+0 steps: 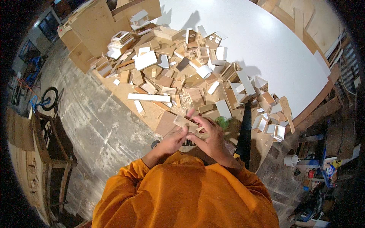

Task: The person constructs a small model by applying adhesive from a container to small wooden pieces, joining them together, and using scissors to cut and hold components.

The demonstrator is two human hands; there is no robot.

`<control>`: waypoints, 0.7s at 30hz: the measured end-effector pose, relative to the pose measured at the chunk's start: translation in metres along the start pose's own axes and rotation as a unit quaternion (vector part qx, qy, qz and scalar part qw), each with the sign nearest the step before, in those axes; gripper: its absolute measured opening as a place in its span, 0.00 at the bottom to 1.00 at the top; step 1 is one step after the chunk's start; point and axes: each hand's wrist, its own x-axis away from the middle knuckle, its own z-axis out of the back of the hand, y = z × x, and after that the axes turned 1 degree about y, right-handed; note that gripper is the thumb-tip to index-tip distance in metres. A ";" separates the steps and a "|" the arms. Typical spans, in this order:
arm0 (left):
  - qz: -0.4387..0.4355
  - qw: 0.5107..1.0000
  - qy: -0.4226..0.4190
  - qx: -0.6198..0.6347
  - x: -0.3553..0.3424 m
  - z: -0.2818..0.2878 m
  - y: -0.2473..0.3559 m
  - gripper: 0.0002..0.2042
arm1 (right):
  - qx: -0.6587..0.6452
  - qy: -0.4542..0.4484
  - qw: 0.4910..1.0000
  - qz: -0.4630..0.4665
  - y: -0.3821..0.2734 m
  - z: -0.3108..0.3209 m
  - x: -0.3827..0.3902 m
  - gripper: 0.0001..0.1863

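Close to my body, above the near edge of the worktable, both hands are on a small flat piece of light wood (pixel 184 122). My left hand (pixel 173 140) pinches its lower side with thumb and fingers. Around the right part of the piece, my right hand (pixel 211 138) curls its fingers, with the thumb below. Part of the piece is hidden by the fingers. Under the hands lies a square brown board (pixel 164 122). A round green see-through object (pixel 221 122) sits just right of my right hand.
A heap of wood offcuts and small box-like models (pixel 171 72) covers the worktable. A long white strip (pixel 149 97) lies left of my hands, a wooden spoon-shaped piece (pixel 286 110) at the right. Behind is a large white board (pixel 251 34). A wooden cabinet (pixel 42 163) stands left.
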 end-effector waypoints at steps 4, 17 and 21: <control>0.001 0.999 0.007 -0.053 0.005 0.006 -0.010 0.37 | -0.001 0.019 1.000 0.024 0.015 -0.011 0.004 0.21; 0.091 0.587 0.225 -0.772 0.023 0.036 -0.015 0.53 | -0.076 0.070 0.988 -0.116 0.051 0.008 0.019 0.21; 0.086 0.619 0.216 -0.750 0.019 0.041 -0.010 0.51 | -0.103 0.076 0.982 -0.137 0.041 0.014 0.022 0.20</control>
